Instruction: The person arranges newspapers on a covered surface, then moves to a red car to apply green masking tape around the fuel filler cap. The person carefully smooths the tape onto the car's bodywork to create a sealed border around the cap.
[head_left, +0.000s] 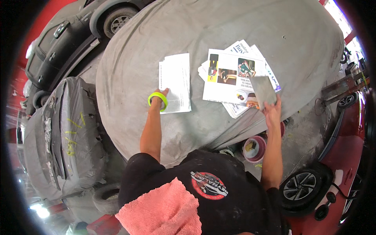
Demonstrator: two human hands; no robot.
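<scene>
Folded newspaper sheets (176, 74) lie on the left part of the grey cloth cover (235, 23). My left hand (163, 92) rests on their left edge, its fingers small in view but seemingly laid out flat. Around that wrist sits a bright yellow-green ring (166, 102), like a roll of tape. To the right is a fanned pile of newspapers (231, 88) with colour photos on the top page. At the pile's lower right corner, my right hand (272, 107) grips a plain grey sheet (263, 90), which overlaps the top page. Whether it is a turned-up page corner I cannot tell.
Red buckets (253, 149) stand on the floor below the cover's right edge. A red car (344, 156) and a loose wheel (299, 190) are at the right. Dark vehicles (58, 47) and a covered one (62, 133) stand left. A pink towel (164, 209) hangs on my shirt.
</scene>
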